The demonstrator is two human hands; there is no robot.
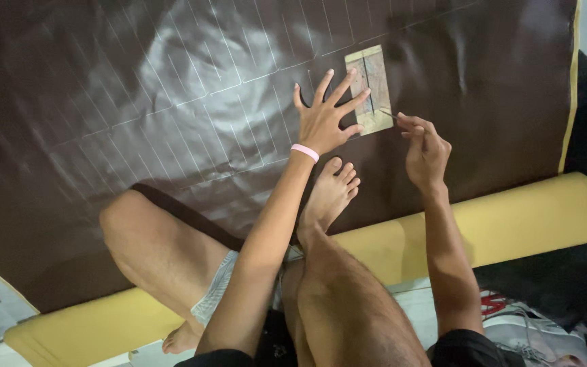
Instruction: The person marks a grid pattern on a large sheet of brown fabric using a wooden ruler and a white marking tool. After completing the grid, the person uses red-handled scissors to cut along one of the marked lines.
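One broad sheet of dark brown glossy leather-like material (171, 102), scored with a grid of thin pale lines, fills most of the view and lies flat on the floor. It seems to be spread out this way so that its surface can be marked. Its near end is still wound on a thick yellow-backed roll (511, 217) that runs across the lower part of the view, and a narrow yellow edge shows down the sheet's right side. The person sits on that roll with bare legs out over the sheet, one bare foot (331, 194) resting flat on the brown surface just below the hands.

Near the sheet's far right part lies a small tan rectangular cardboard template (373, 88). The left hand (321, 119), with a pink band at the wrist, is pressed down with its fingers spread wide, the fingertips on the template's left side, apparently to keep it from sliding. The right hand (426, 149) is pinched closed on a thin pointed marking tool (388, 113), whose tip meets the template's lower right edge.

Plenty of unmarked brown surface lies open to the left and beyond the template; to the right, the sheet's yellow edge is nearer.
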